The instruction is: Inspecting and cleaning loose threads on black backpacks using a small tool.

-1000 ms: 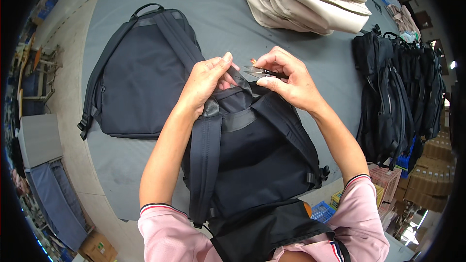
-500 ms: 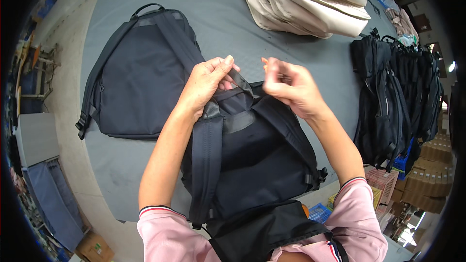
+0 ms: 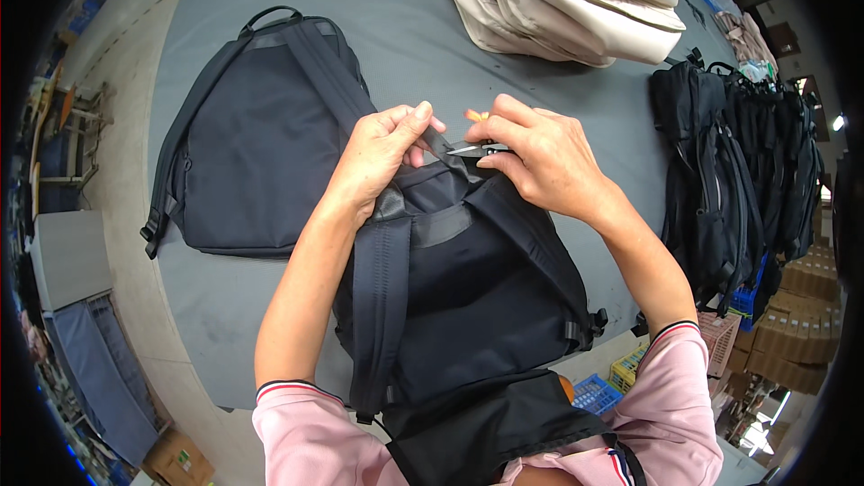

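Observation:
A dark navy backpack [image 3: 486, 297] lies in front of me, its shoulder straps facing up. My left hand [image 3: 382, 148] pinches the backpack's top handle [image 3: 441, 145] and holds it raised. In my right hand [image 3: 553, 157] is a pair of thread snips [image 3: 473, 150], their tips touching or right beside the handle. A small orange-yellow piece [image 3: 477, 115] shows by the right fingers; I cannot tell what it is. Left of my hands rests a second dark backpack [image 3: 261, 139], also straps up.
Cream bags [image 3: 567, 9] are stacked at the far side of the grey table [image 3: 405, 27]. Several black backpacks [image 3: 720, 189] hang or stand along the right edge. Beyond that edge are a blue crate [image 3: 594, 393], a yellow crate [image 3: 627, 367] and cardboard boxes [image 3: 796, 324].
My right hand, blurred before, has turned and come in toward the handle, and the snips now show plainly. The left hand keeps its hold on the handle.

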Demonstrator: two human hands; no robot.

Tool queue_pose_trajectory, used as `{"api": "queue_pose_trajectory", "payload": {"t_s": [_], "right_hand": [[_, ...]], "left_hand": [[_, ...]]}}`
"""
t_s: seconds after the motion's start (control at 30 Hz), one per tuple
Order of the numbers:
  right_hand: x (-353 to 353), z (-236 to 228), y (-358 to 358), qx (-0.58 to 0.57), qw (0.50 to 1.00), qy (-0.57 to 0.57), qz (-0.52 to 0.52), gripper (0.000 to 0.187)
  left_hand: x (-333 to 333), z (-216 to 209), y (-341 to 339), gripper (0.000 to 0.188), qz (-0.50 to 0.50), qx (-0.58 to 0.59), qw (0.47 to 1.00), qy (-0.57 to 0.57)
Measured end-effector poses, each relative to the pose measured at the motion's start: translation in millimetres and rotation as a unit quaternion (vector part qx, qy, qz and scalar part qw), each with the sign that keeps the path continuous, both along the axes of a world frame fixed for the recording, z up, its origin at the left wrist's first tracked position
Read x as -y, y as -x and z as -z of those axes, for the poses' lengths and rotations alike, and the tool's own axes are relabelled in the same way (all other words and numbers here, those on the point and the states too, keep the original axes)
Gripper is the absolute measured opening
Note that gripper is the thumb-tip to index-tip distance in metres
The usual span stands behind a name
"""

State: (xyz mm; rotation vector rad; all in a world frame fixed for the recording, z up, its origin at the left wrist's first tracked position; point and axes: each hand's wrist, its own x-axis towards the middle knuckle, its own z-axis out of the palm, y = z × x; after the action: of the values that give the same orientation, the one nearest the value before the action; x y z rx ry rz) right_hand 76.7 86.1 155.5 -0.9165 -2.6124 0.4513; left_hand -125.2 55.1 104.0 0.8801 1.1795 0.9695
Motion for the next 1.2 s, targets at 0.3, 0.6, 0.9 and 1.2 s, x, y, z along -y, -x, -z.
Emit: {"api": "queue_pose_trajectory", "payload": {"t_s": [0.3,0.6,0.9,1.2], "right_hand": [[2.9,1.4,-9.3,-0.013,0.999,0.024,0.030,0.021],[8.3,3.1,2.2,0.027,0.996,-0.080,0.018,0.024],[6.0,5.2,1.6,0.008,0.999,-0.032,0.042,0.021],[11.6,17.3,1.0,-0.065,0.994,-0.016,0.086,0.021]], "left_hand": [[-2.2,0.0,0.9,0.039,-0.009,-0.001,1.000,0.028],[-0.8,2.7,1.7,0.040,-0.013,0.001,0.999,0.029],[-2.2,1.1,0.5,0.040,-0.011,-0.005,1.000,0.027],[-1.6,-2.9,0.8,0.040,-0.015,0.007,0.999,0.046]]}}
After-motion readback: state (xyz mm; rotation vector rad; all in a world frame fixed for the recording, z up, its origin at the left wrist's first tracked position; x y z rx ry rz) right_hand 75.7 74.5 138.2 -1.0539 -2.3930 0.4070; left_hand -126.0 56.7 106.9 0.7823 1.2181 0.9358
